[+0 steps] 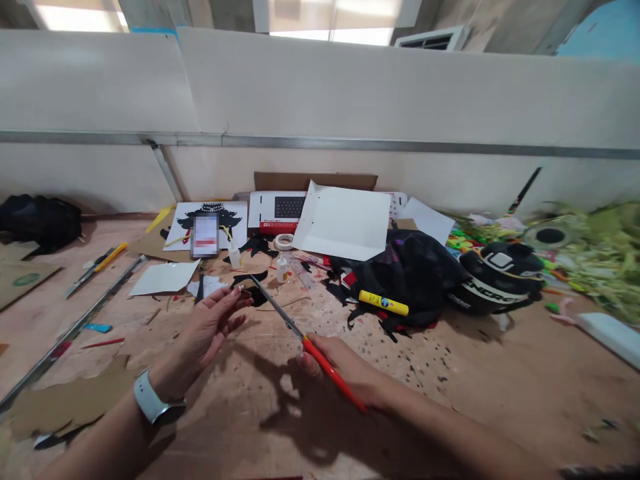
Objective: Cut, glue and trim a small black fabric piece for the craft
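Observation:
My left hand (213,323), with a white watch on the wrist, pinches a small black paper piece (253,288) between fingertips above the brown worktable (500,373). My right hand (340,363) grips a craft knife (305,340) with an orange-red handle; its long metal blade points up-left and its tip touches the black piece. Both hands hover over the middle of the table.
A phone (205,235) lies on a printed picture at the back. Nearby are a small glue bottle (282,268), a tape roll (284,241), white sheets (345,220), a yellow marker (383,303) on a black bag, a helmet (495,277), a metal ruler (75,327) and another cutter (95,268) at left.

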`<state>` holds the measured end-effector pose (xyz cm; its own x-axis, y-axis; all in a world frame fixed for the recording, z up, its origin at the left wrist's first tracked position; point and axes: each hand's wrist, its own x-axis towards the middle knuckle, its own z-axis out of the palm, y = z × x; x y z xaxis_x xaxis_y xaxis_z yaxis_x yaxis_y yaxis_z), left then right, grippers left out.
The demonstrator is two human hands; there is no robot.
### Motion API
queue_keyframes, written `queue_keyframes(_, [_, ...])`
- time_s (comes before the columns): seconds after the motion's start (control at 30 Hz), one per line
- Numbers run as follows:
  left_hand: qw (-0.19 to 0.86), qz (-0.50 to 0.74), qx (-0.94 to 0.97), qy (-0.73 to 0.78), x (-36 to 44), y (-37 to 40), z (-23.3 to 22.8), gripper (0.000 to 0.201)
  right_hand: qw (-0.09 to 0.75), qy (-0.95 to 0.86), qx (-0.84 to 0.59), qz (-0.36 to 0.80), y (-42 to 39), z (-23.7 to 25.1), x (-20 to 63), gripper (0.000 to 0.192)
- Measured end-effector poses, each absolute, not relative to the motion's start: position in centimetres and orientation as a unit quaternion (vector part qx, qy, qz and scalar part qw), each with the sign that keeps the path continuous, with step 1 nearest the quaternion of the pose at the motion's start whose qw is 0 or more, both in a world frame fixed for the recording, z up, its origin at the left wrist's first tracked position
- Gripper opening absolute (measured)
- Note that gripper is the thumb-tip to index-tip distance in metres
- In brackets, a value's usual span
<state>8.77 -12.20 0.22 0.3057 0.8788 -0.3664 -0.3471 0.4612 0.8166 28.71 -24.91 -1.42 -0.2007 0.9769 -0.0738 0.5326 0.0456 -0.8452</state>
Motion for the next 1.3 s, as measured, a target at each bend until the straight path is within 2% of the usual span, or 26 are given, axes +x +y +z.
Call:
queue_keyframes(0.27, [0.716, 0.436, 0.393, 0.379, 9.0, -10.7, 0.6, 0.020, 0.284, -0.671, -0.578, 0.369, -25.1, -0.8, 28.9, 0.056])
queue_keyframes(0.5, [0.645, 0.443, 0.540, 0.311, 9.7, -9.4, 2.3, 0.027, 0.302, -0.661, -0.587, 0.358, -25.2, -0.3, 28.7, 0.064])
queue_keyframes(0.6, [0.647, 0.425, 0.570, 0.275, 10.2, -9.0, 3.2, 0.027, 0.311, -0.654, -0.589, 0.357, -25.1, 0.1, 28.7, 0.064])
queue_keyframes(0.83, [0.675, 0.425, 0.556, 0.233, 11.4, -8.9, 3.9, 0.027, 0.339, -0.633, -0.590, 0.368, -25.5, 0.9, 28.5, 0.064])
queue_keyframes(1.3, [0.723, 0.491, 0.433, 0.221, 12.9, -9.7, 3.4, 0.025, 0.344, -0.658, -0.597, 0.302, -25.1, 0.2, 28.4, 0.071])
